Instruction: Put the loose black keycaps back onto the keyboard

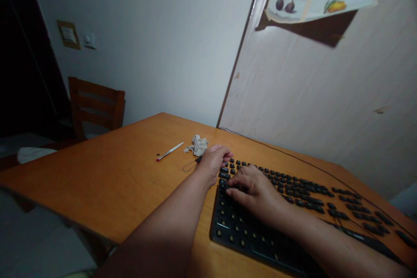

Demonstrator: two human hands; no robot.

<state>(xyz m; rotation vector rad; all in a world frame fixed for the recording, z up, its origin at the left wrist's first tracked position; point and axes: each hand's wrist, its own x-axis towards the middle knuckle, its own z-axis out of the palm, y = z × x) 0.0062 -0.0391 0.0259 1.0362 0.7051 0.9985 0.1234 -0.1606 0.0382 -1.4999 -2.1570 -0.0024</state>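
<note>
A black keyboard [293, 208] lies on the orange wooden table [114, 182]; its near rows show bare switches without caps, while the far rows still carry keycaps. My left hand [213, 161] curls round the keyboard's far left end and grips it. My right hand [256, 193] rests on the left part of the keyboard, fingers bent and pressed together over the keys there; what they pinch is hidden.
Beyond my left hand lie a crumpled cloth [197, 145], a thin white stick with a red tip [169, 152] and a small wire loop [190, 166]. The keyboard's cable [293, 156] runs along the wall. A wooden chair [96, 106] stands behind the table.
</note>
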